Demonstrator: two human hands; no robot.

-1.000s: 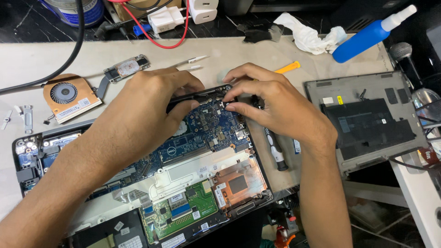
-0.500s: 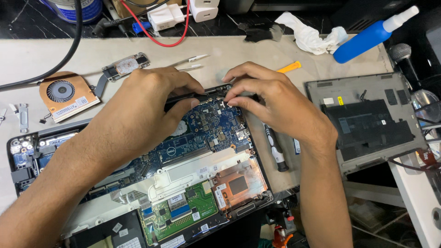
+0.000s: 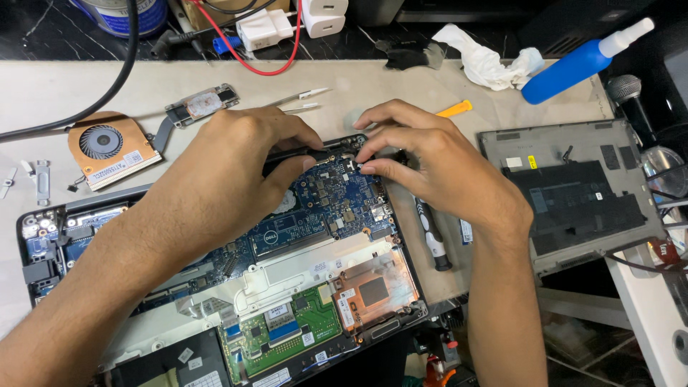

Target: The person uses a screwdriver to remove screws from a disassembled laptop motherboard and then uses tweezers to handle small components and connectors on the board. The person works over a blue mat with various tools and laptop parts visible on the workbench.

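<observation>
**Two hands working the far edge of the opened laptop**

Both of my hands meet at the twelve o'clock edge of the open laptop chassis (image 3: 215,337). Starting at nine o'clock, the copper cooling fan (image 3: 109,147) lies loose on the mat, well apart from the machine, with a small heat-pipe bracket (image 3: 201,104) just beyond it. My left hand (image 3: 222,179) covers the middle of the blue motherboard (image 3: 322,208), its fingers curled and clamped on a thin black strip (image 3: 315,152) that runs along the board's far edge. My right hand (image 3: 430,161) comes in from three o'clock, thumb and forefinger pinched together on the same strip's right end, near a small connector; what exactly sits between those fingertips I cannot tell.

I judge this the seating or freeing of that strip at the hinge edge. Whatever comes next calls for even, gentle pressure at both ends, so nothing bends over the board.

Beside my right wrist lies a black screwdriver (image 3: 432,240); further toward three o'clock rests the grey bottom cover (image 3: 573,193), and a blue spray bottle (image 3: 580,61) at one o'clock.
</observation>
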